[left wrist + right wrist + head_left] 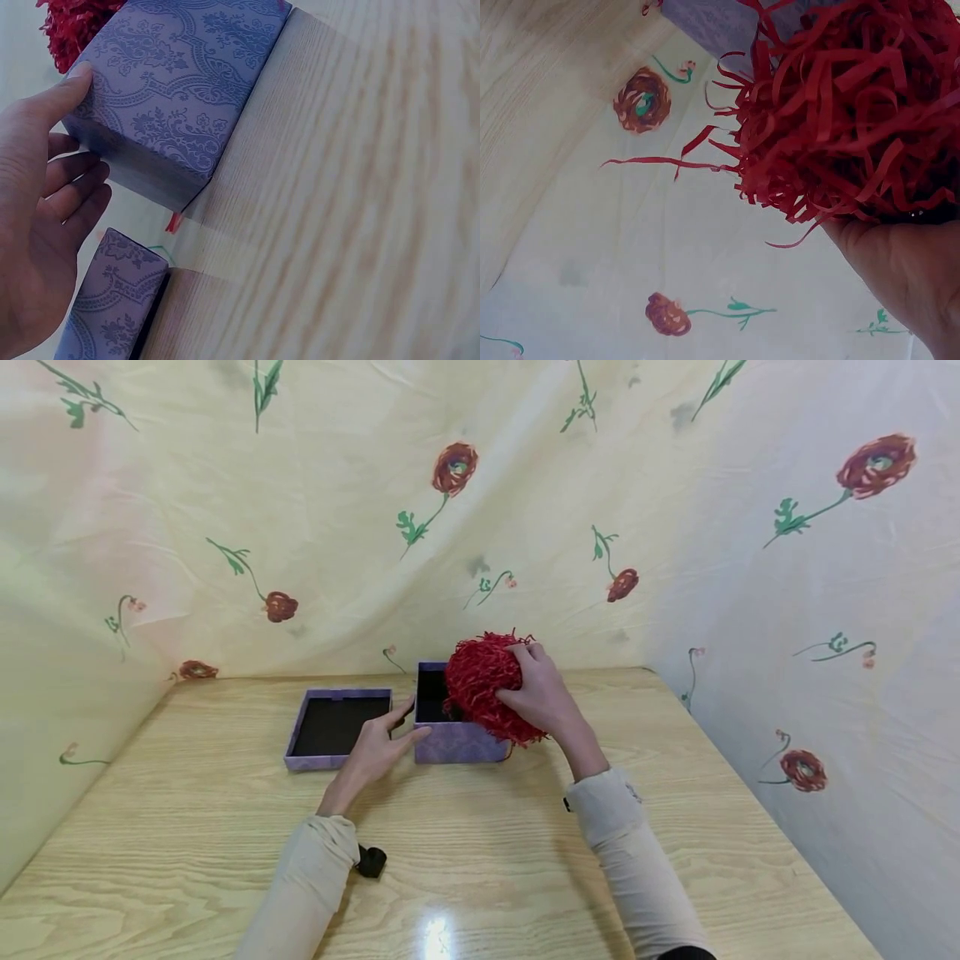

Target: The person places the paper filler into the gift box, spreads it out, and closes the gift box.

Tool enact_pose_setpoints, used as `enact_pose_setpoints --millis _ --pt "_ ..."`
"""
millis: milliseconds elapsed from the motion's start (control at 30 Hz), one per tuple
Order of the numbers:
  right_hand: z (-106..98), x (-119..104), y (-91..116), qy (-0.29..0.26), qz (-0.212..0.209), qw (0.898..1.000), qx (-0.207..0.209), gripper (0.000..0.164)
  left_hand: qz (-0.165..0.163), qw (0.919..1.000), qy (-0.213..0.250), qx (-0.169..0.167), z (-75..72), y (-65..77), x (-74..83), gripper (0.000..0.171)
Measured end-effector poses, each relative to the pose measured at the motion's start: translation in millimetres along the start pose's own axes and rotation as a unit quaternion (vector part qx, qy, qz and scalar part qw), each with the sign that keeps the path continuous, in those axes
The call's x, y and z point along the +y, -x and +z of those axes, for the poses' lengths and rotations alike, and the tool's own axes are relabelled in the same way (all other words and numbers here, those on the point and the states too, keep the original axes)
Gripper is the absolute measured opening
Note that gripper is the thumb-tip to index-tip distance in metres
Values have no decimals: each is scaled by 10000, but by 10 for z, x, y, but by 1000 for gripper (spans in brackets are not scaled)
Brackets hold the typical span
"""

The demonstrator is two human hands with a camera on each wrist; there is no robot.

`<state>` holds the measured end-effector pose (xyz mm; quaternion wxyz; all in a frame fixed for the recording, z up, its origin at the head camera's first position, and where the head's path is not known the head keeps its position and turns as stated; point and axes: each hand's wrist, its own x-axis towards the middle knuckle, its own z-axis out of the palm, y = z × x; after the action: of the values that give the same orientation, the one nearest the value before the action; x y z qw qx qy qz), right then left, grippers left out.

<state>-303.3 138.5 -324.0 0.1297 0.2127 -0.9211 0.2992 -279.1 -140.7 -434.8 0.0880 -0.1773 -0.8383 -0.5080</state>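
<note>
A large clump of red shredded paper is gripped in my right hand at the right side of an open purple box. Its loose strips stick out all round and cover the box's right part. My left hand holds the box by its near left corner, thumb on the front face and fingers along the left side. In the left wrist view a scrolled floral pattern covers the box. The box's dark inside shows only at its left.
Left of the box lies its purple lid, dark inside facing up. A small black object sits by the left sleeve. Flowered cloth hangs behind and to both sides of the wooden table. A red strip shows beyond the box.
</note>
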Motion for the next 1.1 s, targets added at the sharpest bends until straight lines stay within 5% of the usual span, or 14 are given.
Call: enact_pose_setpoints --millis 633,1100 --pt "238 -87 -101 239 -317 9992 75 65 -73 10000 -6 -40 4 6 2 72" --pt "228 -134 -32 360 -419 9980 313 68 19 10000 20 -27 -2 17 15 71"
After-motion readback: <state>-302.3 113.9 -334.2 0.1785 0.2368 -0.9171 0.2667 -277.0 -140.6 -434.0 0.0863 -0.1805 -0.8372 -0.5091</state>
